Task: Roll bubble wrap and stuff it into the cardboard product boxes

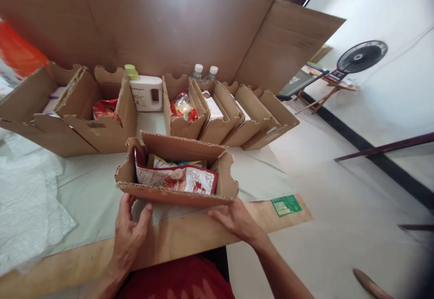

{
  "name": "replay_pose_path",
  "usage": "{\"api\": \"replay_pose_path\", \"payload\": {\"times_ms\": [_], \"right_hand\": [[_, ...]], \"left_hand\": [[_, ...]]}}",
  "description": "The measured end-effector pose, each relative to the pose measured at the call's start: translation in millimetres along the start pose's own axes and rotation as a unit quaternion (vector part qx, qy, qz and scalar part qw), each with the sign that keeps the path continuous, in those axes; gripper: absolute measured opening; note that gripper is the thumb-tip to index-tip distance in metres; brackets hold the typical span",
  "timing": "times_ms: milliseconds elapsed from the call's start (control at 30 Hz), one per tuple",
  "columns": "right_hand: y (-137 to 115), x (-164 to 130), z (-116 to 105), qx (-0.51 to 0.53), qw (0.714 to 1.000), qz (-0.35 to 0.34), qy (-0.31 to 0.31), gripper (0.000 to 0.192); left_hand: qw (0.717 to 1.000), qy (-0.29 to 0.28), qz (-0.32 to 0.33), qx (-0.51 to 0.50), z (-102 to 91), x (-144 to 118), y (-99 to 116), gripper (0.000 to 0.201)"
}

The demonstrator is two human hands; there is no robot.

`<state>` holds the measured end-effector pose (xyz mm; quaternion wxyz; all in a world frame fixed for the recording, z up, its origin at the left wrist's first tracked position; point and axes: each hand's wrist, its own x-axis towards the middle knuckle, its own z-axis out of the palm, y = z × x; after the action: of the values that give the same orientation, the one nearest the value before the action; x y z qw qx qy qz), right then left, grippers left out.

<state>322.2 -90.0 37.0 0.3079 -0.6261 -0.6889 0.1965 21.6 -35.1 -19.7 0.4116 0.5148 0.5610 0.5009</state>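
A narrow open cardboard box (pixel 179 198) is in front of me at the near side of the table, its open top facing me. Inside lie a white and dark-red printed packet (pixel 176 179) and another packet behind it with a gold edge. My left hand (pixel 130 231) grips the box at its lower left corner, thumb apart from the fingers and fingertips partly hidden by the cardboard. At the lower right corner, my right hand (pixel 239 221) holds the box, its thumb along the underside and the other fingers mostly hidden.
Behind stands a row of similar cardboard boxes (pixel 98 136) with packets and cartons, and a white jug (pixel 146 93) with a green cap. Two clear bottles (pixel 210 73) stand behind them. A tall cardboard panel (pixel 162 27) backs the table. Bubble wrap (pixel 30 199) lies left.
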Motion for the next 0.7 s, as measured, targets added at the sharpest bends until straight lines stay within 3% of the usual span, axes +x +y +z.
{"api": "replay_pose_path", "payload": {"times_ms": [100,267,400,467,533,700], "right_hand": [[4,27,20,0.037,0.998,0.035,0.034,0.033],[26,70,27,0.101,0.990,0.063,0.081,0.035],[41,56,35,0.083,0.987,0.087,0.110,0.041],[52,41,37,0.016,0.992,0.055,0.114,0.043],[64,32,39,-0.072,0.993,-0.011,0.093,0.045],[66,23,44,-0.241,0.961,-0.130,0.029,0.043]], "left_hand": [[1.000,0.012,0.029,-0.003,14.2,16,11,0.058],[0.999,-0.021,0.042,0.001,38.9,44,14,0.069],[0.997,-0.014,0.055,0.055,38.2,44,2,0.076],[0.987,-0.012,0.094,0.131,29.6,36,-8,0.077],[0.957,-0.051,0.150,0.242,19.2,28,-17,0.072],[0.836,-0.186,0.238,0.458,-4.6,10,-24,0.054]]}}
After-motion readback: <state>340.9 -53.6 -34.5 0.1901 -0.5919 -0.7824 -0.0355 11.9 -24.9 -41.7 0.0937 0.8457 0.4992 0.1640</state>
